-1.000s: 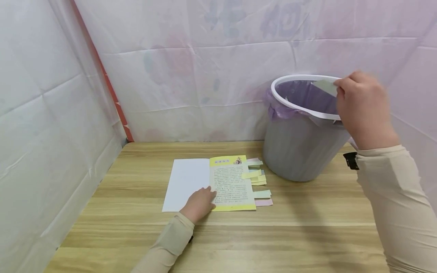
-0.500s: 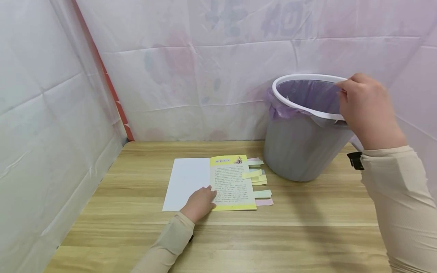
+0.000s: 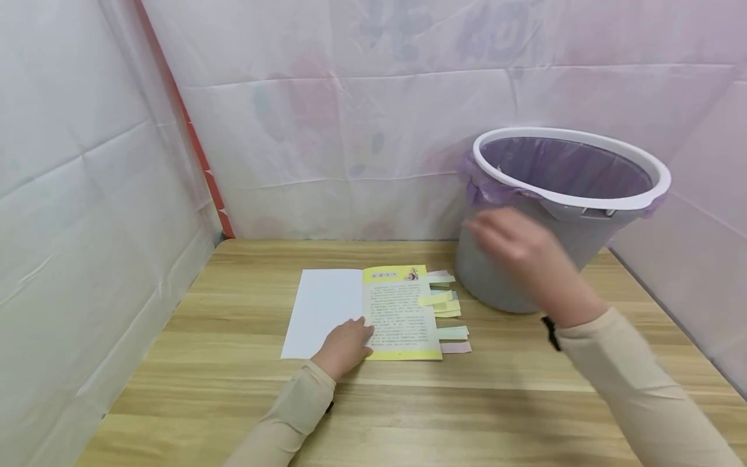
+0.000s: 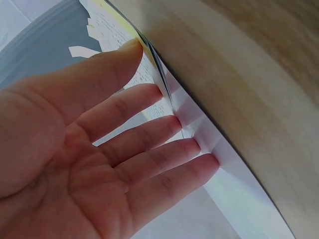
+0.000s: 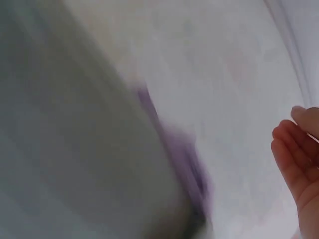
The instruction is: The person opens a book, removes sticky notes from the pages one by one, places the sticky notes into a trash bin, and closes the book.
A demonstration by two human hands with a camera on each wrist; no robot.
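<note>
An open book (image 3: 397,318) lies on the table, its left page blank white and its right page printed with yellow borders. Several coloured sticky notes (image 3: 446,303) stick out past its right edge. My left hand (image 3: 344,347) rests on the book near the fold; in the left wrist view its fingers (image 4: 154,159) are straight, their tips against the pages. My right hand (image 3: 519,250), blurred, hangs in front of the grey trash bin (image 3: 490,272). Nothing shows between its fingers in the right wrist view, where the hand (image 5: 301,159) is loosely bent.
The bin stands at the back right of the wooden table (image 3: 233,402), with a white rim (image 3: 583,135) and a purple liner bag (image 3: 496,189) folded over it. White sheeting (image 3: 280,149) hangs behind and at both sides.
My right hand first held a pale green sticky note over the bin. The note is gone from it, and the hand has swung left and down, off the rim. My left hand stays put.
</note>
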